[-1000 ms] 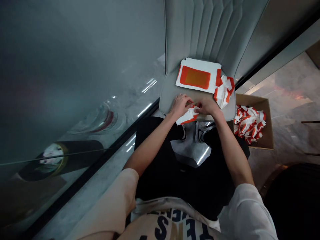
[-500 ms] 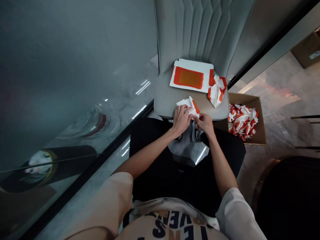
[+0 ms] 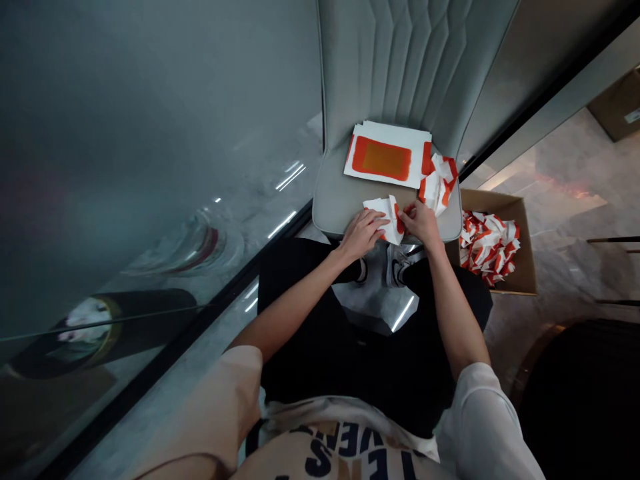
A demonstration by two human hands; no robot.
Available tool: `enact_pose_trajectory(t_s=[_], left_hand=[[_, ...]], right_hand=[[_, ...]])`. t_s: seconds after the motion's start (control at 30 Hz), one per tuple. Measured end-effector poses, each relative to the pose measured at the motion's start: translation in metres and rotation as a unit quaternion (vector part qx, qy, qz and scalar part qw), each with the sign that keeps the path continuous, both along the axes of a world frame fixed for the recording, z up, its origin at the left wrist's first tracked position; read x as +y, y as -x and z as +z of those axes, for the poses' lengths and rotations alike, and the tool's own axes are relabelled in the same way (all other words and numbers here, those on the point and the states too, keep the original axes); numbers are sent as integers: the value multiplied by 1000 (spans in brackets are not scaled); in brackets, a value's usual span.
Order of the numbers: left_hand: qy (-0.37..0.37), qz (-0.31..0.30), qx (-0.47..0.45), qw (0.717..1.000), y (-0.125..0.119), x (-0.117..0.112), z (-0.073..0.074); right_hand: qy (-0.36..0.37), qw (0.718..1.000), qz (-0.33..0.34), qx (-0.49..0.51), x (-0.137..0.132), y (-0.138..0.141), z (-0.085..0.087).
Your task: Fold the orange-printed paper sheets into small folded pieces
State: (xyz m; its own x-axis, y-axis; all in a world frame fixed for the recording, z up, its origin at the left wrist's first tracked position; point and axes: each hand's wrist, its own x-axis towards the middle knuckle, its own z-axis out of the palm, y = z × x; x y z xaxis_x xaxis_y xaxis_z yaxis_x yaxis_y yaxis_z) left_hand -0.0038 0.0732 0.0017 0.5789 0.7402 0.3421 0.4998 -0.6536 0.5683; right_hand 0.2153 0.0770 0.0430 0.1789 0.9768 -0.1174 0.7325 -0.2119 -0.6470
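Observation:
A small folded paper piece (image 3: 393,223), white with red-orange patches, lies at the front of the grey chair seat (image 3: 333,193). Across its left side rest the fingers of my left hand (image 3: 363,233), holding it against the seat. My right hand (image 3: 423,222) pinches at its right edge with thumb and fingertips; the exact grip is partly hidden. Behind my hands lies a stack of flat white sheets (image 3: 390,155) printed with an orange-red rectangle. A folded red-and-white paper form (image 3: 437,183) sits at the right of the seat, touching the stack's corner.
Beside the chair on the right, an open cardboard box (image 3: 526,247) holds many folded red-and-white papers (image 3: 493,247). A glass wall (image 3: 200,133) runs along the left. The quilted chair back (image 3: 415,60) rises behind the seat. Another carton (image 3: 615,103) stands at far right.
The paper piece has turned and its raised flap lies lower. My right hand has moved right and up to the paper's right edge. My left hand still rests on it.

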Motion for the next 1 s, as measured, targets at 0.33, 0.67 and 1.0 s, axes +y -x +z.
enact_pose_trajectory(t_s=[0.33,0.67,1.0], left_hand=[[34,-130,-52,989,6,26,3],[-11,-84,15,996,-1,15,-2],[3,-74,35,997,-6,13,1]], right_hand=[[-37,998,-42,8,-11,12,-9],[-37,997,-46,59,-6,18,2],[88,987,-70,117,17,1,-6]])
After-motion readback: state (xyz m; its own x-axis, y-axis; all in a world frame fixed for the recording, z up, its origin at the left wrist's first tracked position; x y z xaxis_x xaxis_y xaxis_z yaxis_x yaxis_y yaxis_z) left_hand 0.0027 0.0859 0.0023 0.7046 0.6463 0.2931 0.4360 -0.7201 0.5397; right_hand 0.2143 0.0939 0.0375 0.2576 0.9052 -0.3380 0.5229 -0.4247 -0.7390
